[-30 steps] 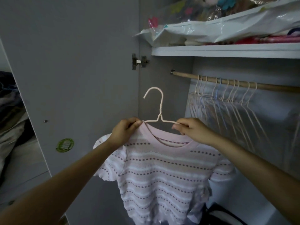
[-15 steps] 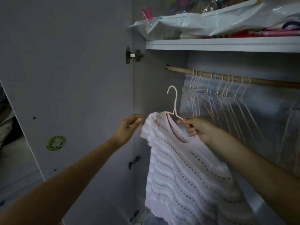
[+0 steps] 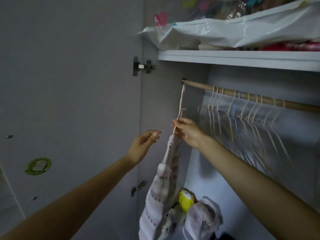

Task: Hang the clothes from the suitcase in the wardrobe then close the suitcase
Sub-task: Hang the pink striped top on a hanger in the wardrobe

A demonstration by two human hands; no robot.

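Observation:
A pink striped knit top hangs edge-on from a pale wire hanger. The hanger's hook reaches up to the left end of the wooden rail inside the wardrobe. My right hand pinches the hanger just below its neck, above the top's collar. My left hand hovers a little to the left of the top, fingers loosely curled, holding nothing. The suitcase is out of view.
Several empty wire hangers hang along the rail to the right. A white shelf above carries plastic bags of items. The open wardrobe door stands at left. A yellow object and grey fabric sit low inside.
My right hand has raised the hanger and turned it edge-on, bringing the hook up to the rail's left end. My left hand let go of the top and hovers free.

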